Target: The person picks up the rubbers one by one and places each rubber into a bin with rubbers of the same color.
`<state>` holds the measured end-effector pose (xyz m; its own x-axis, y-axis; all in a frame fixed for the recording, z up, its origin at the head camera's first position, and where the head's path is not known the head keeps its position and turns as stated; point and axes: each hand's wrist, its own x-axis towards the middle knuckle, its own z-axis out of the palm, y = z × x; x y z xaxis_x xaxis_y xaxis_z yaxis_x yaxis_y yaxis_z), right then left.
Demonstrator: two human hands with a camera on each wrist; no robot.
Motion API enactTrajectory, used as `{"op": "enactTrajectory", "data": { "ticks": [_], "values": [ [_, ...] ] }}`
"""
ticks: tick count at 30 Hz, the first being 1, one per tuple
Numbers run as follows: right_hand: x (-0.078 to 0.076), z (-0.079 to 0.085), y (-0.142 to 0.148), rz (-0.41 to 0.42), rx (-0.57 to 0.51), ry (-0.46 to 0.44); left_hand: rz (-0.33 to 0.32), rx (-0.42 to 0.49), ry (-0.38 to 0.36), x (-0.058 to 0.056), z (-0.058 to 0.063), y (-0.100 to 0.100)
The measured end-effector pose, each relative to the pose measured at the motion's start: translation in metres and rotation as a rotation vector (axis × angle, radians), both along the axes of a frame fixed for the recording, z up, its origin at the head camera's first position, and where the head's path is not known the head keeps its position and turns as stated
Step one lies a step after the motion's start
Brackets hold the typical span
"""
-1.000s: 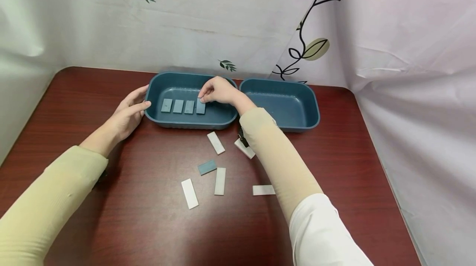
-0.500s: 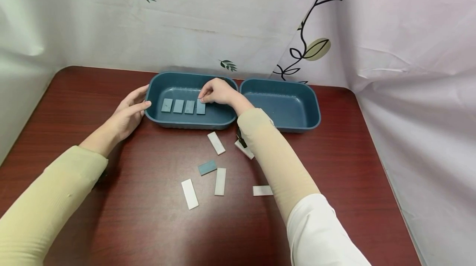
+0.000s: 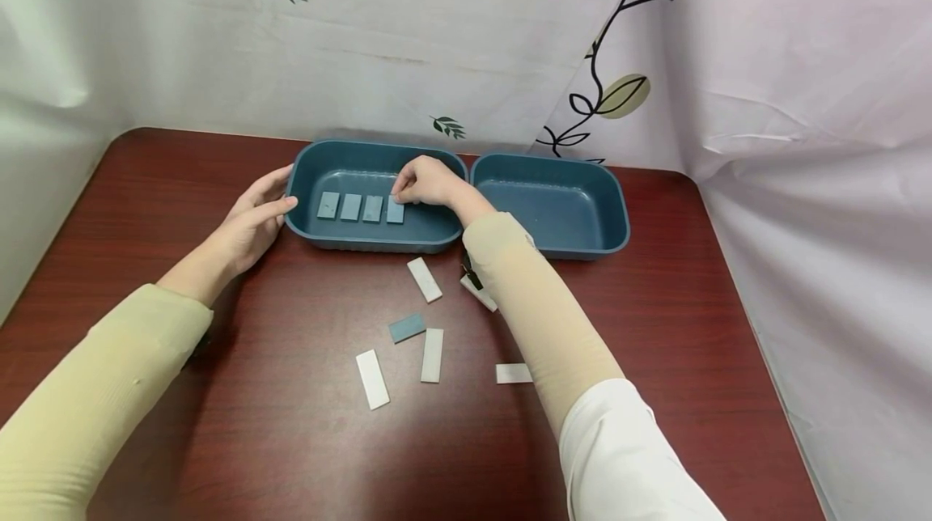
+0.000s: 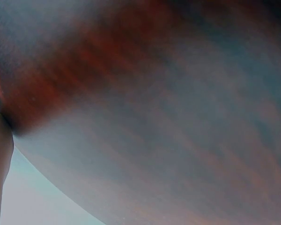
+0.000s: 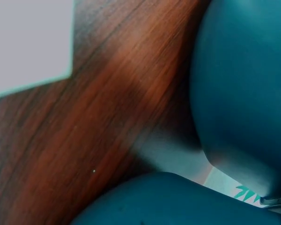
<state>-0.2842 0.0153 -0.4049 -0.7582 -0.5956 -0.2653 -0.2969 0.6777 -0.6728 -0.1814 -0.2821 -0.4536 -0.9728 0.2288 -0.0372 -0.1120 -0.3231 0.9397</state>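
Observation:
In the head view my left hand (image 3: 251, 222) holds the left end of a blue plastic bin (image 3: 364, 246), its thumb on the rim and its other fingers against the outside. My right hand (image 3: 428, 183) reaches into that bin. Its thumb and finger pinch the top end of a small blue-grey rectangular tile (image 3: 396, 213), the rightmost of a row on the bin's floor. Left of it lie three similar tiles, the nearest being a blue-grey tile (image 3: 372, 209). Another blue tile (image 3: 407, 328) lies on the table. The left wrist view is blurred and shows no held thing.
A second blue bin (image 3: 561, 213) stands against the first one's right end. Several longer white tiles, such as one white tile (image 3: 373, 379), are scattered over the dark red table (image 3: 291, 440). My right forearm partly covers two of them. A patterned white curtain (image 3: 364, 36) hangs behind.
Almost nothing differs. The right hand keeps its pinch on the rightmost tile, and the right forearm has shifted slightly left. The left hand stays on the bin.

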Motion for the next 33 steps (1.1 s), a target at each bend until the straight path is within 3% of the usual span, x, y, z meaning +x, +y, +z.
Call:
{"op": "enactTrajectory", "data": {
  "ticks": [33],
  "values": [
    [0.0011, -0.0034, -0.0007, -0.001, -0.001, -0.008, 0.004, 0.015, -0.004, -0.0011, -0.0012, 0.0004]
  ]
}}
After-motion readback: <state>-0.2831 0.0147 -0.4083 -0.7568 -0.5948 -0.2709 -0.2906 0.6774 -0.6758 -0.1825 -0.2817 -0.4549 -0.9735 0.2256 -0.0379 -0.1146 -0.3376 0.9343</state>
